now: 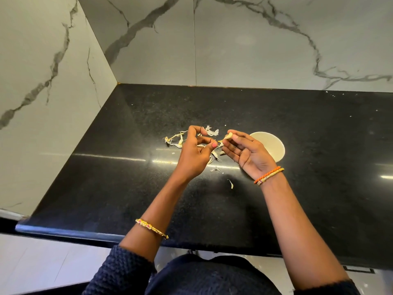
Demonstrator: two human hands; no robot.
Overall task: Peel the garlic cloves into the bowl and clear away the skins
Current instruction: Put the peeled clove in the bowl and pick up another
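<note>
The peeling is in hand, mid-clove. At the centre of the frame the right hand (247, 153) pinches a garlic clove (228, 137) between thumb and fingertips, holding it up above the black surface (131, 188), just left of the pale bowl (274, 149). The left hand (195, 153) sits close beside it, fingers curled; it seems to be pulling at a strip of skin off the clove's lower end, though I cannot tell for sure that anything is caught between thumb and finger. Loose skins (176, 140) lie scattered on the surface under and beyond the left hand, with one stray piece (230, 184) lower down, nearer the person.

To my eye the clove is partly bare. The next move calls for stripping off the last skin, then dropping the clove rightward into the bowl. The skins wait for gathering later.
</note>
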